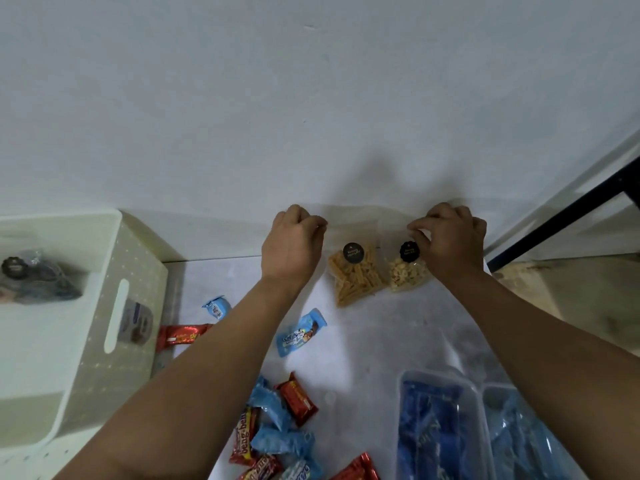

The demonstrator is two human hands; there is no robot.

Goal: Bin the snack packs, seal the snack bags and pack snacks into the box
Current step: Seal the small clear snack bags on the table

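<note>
Two clear snack bags stand against the wall at the back of the table. One holds orange sticks [355,278], the other pale round pieces [407,275], and each has a round black sticker. My left hand [294,240] pinches the top edge of the stick bag at its left corner. My right hand [450,237] pinches the top of the round-piece bag. A white box [79,306] stands at the left with dark packs inside. Loose red and blue snack packs [280,431] lie at the front centre.
Two clear plastic bins [446,382] at the lower right hold blue packs. A single light-blue pack [301,332] and a red bar [183,334] lie mid-table. A dark metal frame [568,209] runs along the right side beyond the table's edge.
</note>
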